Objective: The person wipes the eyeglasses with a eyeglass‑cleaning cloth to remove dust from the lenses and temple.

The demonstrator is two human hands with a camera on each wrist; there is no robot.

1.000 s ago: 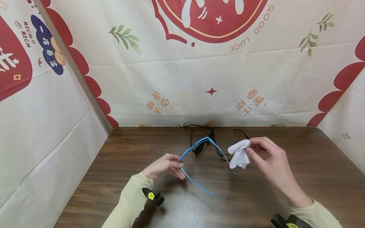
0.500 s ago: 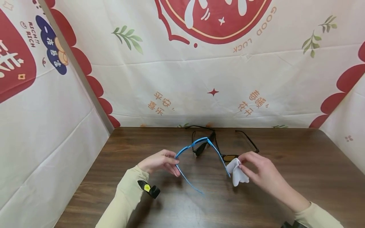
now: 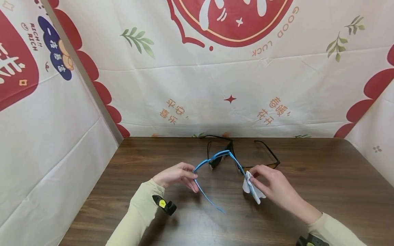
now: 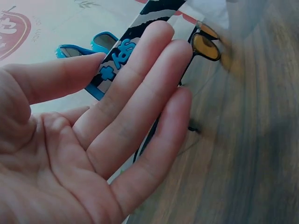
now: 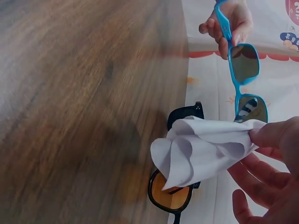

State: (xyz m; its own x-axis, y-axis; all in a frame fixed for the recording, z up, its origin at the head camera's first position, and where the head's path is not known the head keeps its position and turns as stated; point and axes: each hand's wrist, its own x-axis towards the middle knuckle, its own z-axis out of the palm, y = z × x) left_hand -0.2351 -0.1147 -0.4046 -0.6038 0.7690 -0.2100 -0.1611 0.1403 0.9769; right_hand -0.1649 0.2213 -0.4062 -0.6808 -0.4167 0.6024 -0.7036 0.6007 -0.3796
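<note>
My left hand (image 3: 176, 177) holds a pair of blue sunglasses (image 3: 201, 164) near one hinge, thumb on one side and fingers on the other. The left wrist view shows that temple's striped black-and-white side with raised blue lettering (image 4: 122, 53). Over the other temple, my right hand (image 3: 274, 186) pinches a white cloth (image 3: 253, 191), which hides part of that temple. In the right wrist view the cloth (image 5: 201, 144) hangs in folds from thumb and fingers, and the mirrored lenses (image 5: 245, 63) of the sunglasses show beyond it. The sunglasses are raised above the table.
Behind the blue sunglasses, black sunglasses (image 3: 229, 147) lie on the brown wooden table (image 3: 147, 153). Black-framed glasses (image 3: 271, 152) with orange lenses (image 5: 170, 196) lie to their right, partly behind my right hand. Printed fabric (image 3: 197, 85) stands along the back and sides.
My right hand has moved down and left with the cloth, from beside the temple's end onto the temple itself. The left hand keeps its hold on the blue sunglasses, shifting only slightly.
</note>
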